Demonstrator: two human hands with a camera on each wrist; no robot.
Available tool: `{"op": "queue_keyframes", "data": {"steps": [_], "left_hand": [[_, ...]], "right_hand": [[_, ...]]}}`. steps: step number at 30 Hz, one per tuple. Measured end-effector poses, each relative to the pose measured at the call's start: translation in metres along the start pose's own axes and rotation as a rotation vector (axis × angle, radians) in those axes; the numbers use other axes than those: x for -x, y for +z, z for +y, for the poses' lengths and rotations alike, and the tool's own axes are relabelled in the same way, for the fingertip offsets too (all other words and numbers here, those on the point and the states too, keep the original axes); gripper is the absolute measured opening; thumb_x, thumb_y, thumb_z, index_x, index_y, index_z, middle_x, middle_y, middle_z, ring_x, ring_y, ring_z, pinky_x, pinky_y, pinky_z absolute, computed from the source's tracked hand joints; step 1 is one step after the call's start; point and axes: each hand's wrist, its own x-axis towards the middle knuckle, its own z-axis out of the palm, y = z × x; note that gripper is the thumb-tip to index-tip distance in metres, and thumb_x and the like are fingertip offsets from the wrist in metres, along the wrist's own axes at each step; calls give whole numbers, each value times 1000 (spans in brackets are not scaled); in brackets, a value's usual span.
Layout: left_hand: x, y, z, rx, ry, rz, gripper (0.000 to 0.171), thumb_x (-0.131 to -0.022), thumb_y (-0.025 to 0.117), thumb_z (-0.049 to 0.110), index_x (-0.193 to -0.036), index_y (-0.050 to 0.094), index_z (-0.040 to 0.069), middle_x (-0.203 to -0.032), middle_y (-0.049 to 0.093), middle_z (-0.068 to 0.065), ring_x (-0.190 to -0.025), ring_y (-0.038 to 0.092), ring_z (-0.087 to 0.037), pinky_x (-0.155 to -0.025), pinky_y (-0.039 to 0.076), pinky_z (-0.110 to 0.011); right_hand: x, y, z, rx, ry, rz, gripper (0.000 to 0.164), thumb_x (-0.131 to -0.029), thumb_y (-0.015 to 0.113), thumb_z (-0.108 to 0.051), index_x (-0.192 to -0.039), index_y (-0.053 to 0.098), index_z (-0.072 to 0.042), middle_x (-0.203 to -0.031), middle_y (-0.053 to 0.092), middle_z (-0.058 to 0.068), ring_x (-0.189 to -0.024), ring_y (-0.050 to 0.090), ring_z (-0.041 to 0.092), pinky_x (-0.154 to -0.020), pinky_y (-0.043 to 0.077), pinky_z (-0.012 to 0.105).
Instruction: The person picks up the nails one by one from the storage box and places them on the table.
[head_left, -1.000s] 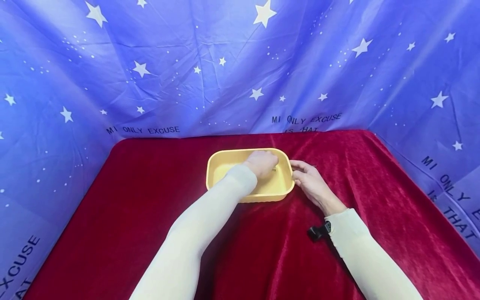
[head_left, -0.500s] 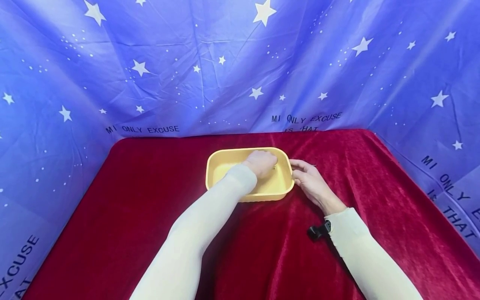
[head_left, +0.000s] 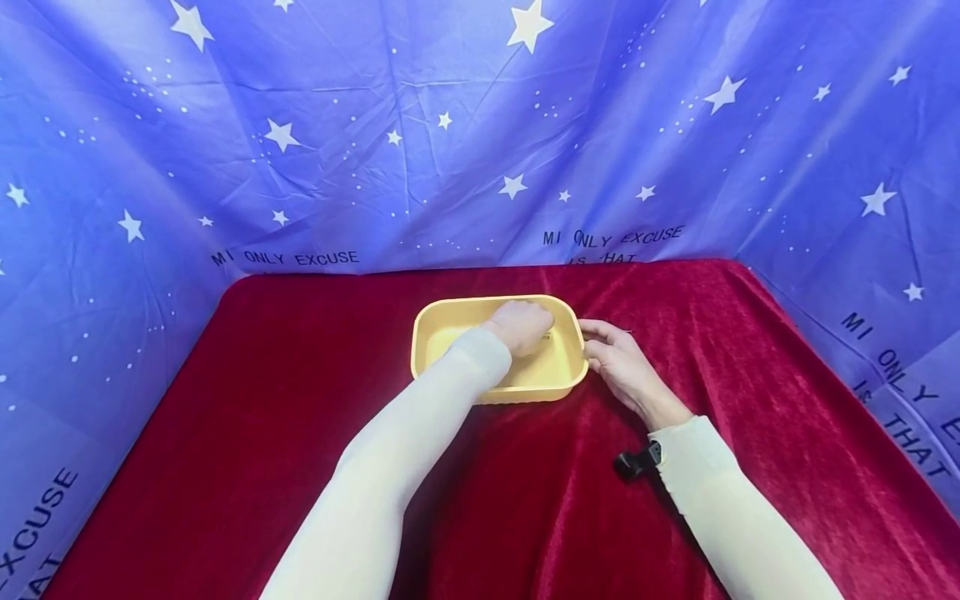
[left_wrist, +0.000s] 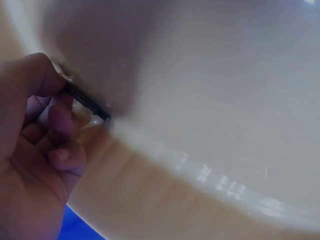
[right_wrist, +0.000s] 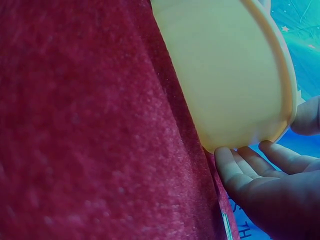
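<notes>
A yellow rectangular box [head_left: 435,329] with rounded corners and no lid stands on the red velvet cloth in the head view. My left hand [head_left: 520,326] reaches inside, near its right end. Between thumb and curled fingers it pinches a short, thin dark rod [left_wrist: 89,101] with a paler tip, held close to the inner wall; the rod's other end is hidden in the grip. My right hand [head_left: 621,360] is at the box's right end, its fairly straight fingers [right_wrist: 232,167] touching the outer wall and its thumb beside the rim.
Red velvet cloth [head_left: 315,375] covers the table. Blue star-printed curtains [head_left: 450,192] hang behind and on both sides. A thin silvery strip [right_wrist: 227,225] lies on the cloth beyond my right hand. A black wrist mount [head_left: 637,462] sits on the right sleeve.
</notes>
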Motion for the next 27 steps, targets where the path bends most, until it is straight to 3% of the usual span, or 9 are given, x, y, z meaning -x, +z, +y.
{"op": "queue_keyframes", "data": {"steps": [11, 21, 27], "left_hand": [[10, -16, 1, 81, 33, 74, 8, -88, 54, 14, -88, 61, 16, -83, 61, 1, -77, 57, -18, -75, 49, -35], [17, -41, -5, 71, -17, 36, 7, -87, 62, 22, -82, 60, 17, -78, 58, 3, -73, 57, -16, -67, 49, -35], [30, -54, -7, 89, 3, 60, 13, -86, 65, 25, -79, 58, 17, -75, 58, 4, -70, 55, -15, -63, 47, -34]], "right_hand": [[0, 1, -1, -2, -3, 3, 55, -83, 39, 8, -138, 34, 12, -134, 42, 31, -103, 57, 24, -83, 50, 27], [-1, -1, 0, 8, 2, -2, 55, -84, 37, 8, -138, 33, 12, -134, 41, 31, -104, 56, 23, -83, 50, 26], [-2, 0, 2, 6, -5, -9, 56, -82, 37, 8, -138, 33, 12, -133, 41, 31, -102, 57, 21, -81, 50, 24]]}}
